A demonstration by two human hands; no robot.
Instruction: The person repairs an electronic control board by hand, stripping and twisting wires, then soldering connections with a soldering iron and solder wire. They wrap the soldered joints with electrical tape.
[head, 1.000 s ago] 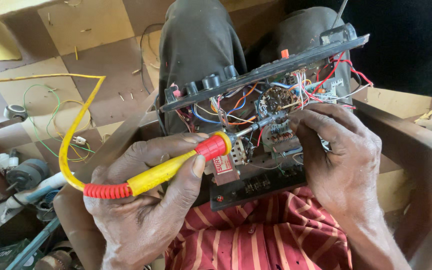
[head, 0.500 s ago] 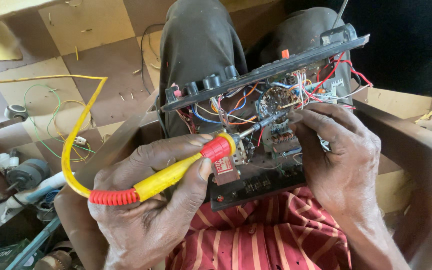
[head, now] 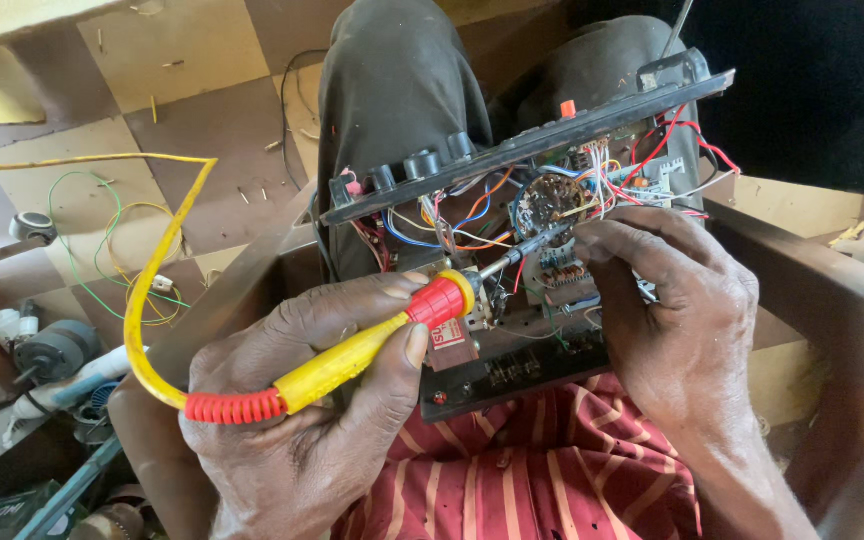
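My left hand (head: 302,420) grips a soldering iron (head: 372,345) with a yellow handle, red collar and yellow cord. Its metal tip (head: 532,245) reaches into the wiring of an opened electronic device (head: 512,300) resting on my lap. The device shows a black front panel with knobs (head: 422,165), a circuit board and many coloured wires (head: 472,215). My right hand (head: 682,320) rests on the board's right side, fingers pinched at the wires close to the iron's tip; whatever it pinches is too small to make out.
A dark wooden frame (head: 832,290) runs along the right and under my arms. Loose green and yellow wires (head: 102,250) lie on the tiled floor at left. A small motor and plastic parts (head: 47,355) sit at lower left.
The soldering iron's handle has shifted slightly, with the tip staying in the wiring. My right hand has barely moved.
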